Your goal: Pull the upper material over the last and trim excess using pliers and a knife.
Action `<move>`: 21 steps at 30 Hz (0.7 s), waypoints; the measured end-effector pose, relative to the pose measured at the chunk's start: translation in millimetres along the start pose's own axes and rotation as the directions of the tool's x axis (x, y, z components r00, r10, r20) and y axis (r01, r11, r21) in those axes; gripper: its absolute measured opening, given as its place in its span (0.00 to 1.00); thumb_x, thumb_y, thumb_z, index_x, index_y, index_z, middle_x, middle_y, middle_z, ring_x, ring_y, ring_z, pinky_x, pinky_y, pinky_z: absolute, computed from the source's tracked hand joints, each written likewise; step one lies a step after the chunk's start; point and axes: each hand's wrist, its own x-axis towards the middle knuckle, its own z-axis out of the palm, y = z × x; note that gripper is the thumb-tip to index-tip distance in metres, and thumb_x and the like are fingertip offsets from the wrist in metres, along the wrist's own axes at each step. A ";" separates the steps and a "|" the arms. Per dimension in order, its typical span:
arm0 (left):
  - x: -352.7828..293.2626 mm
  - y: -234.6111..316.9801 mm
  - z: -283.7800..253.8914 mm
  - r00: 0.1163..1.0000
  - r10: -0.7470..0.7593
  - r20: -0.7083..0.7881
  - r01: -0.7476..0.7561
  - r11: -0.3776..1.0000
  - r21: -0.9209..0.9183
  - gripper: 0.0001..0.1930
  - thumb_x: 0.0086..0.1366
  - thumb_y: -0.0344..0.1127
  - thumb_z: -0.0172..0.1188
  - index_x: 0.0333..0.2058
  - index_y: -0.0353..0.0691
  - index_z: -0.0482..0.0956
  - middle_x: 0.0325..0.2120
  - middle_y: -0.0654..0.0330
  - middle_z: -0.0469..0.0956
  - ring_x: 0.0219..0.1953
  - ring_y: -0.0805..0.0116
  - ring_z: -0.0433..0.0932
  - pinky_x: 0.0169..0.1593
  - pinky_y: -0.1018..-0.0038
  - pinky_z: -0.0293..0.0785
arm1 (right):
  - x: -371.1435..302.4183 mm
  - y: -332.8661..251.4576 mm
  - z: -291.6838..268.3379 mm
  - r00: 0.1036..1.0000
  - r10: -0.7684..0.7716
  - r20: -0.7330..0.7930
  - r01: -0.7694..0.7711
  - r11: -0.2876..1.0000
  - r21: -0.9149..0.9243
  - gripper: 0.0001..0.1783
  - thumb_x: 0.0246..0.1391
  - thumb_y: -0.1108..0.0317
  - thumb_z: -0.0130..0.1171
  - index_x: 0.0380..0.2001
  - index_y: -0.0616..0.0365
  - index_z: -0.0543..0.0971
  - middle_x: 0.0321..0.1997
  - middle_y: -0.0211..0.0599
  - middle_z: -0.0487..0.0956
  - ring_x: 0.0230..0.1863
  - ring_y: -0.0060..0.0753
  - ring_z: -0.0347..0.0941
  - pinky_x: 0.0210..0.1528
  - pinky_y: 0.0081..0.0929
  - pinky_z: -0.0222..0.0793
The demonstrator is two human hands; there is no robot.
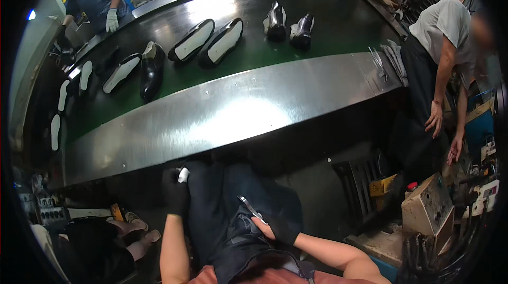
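My right hand (286, 229), in a black glove with bare fingertips, is closed round a slim silver metal tool (248, 207) over my lap. The tool's far end points up and left; its exact kind does not show. On my left thigh rests my left hand (174, 191), also in a black glove. A small white patch (183, 174) shows at its fingers; whether it is a wrap or a held thing cannot be made out. In front of me, black shoes (222, 46) with white insoles stand in pairs on a dark green belt (174, 80).
A broad metal ledge (233, 109) edges the belt. Thin metal tools (378, 64) and grey cloth (396, 59) lie at its right end. A person (442, 35) leans over at the right, beside a control box (427, 204). Another person's gloved hand (112, 20) hangs at the far left.
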 end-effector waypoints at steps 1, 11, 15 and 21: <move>2.1 -5.0 -4.0 1.000 -0.004 0.010 0.004 1.000 -0.006 0.09 0.61 0.31 0.65 0.35 0.34 0.74 0.32 0.57 0.76 0.37 0.66 0.74 0.44 0.69 0.70 | -7.5 -2.4 2.0 0.999 -0.010 -0.043 0.010 1.000 0.006 0.23 0.67 0.51 0.47 0.41 0.60 0.80 0.37 0.54 0.82 0.39 0.49 0.79 0.44 0.36 0.71; 4.1 -204.0 -70.5 0.892 -0.378 0.249 0.068 0.655 0.753 0.17 0.64 0.45 0.61 0.43 0.36 0.80 0.41 0.51 0.81 0.40 0.61 0.80 0.44 0.64 0.75 | -5.4 -1.6 1.6 0.963 -0.062 -0.263 0.008 0.979 -0.202 0.23 0.62 0.50 0.54 0.35 0.62 0.82 0.29 0.48 0.82 0.29 0.40 0.80 0.34 0.34 0.72; 15.5 12.8 -51.6 0.810 -0.187 0.555 0.193 0.980 0.048 0.19 0.64 0.41 0.64 0.48 0.34 0.79 0.43 0.54 0.81 0.45 0.67 0.79 0.50 0.70 0.74 | 7.1 7.8 -1.4 0.912 -0.143 -0.384 0.108 0.988 -0.111 0.20 0.60 0.53 0.58 0.33 0.62 0.82 0.20 0.43 0.81 0.22 0.45 0.78 0.31 0.39 0.72; 151.4 134.5 20.4 0.696 0.363 0.619 -0.158 0.919 -0.362 0.23 0.63 0.39 0.62 0.53 0.32 0.74 0.52 0.54 0.76 0.56 0.63 0.73 0.60 0.67 0.67 | 24.2 5.3 -9.0 0.972 -0.029 -0.233 0.001 0.993 -0.119 0.30 0.63 0.42 0.50 0.31 0.61 0.82 0.23 0.48 0.81 0.27 0.47 0.79 0.33 0.39 0.71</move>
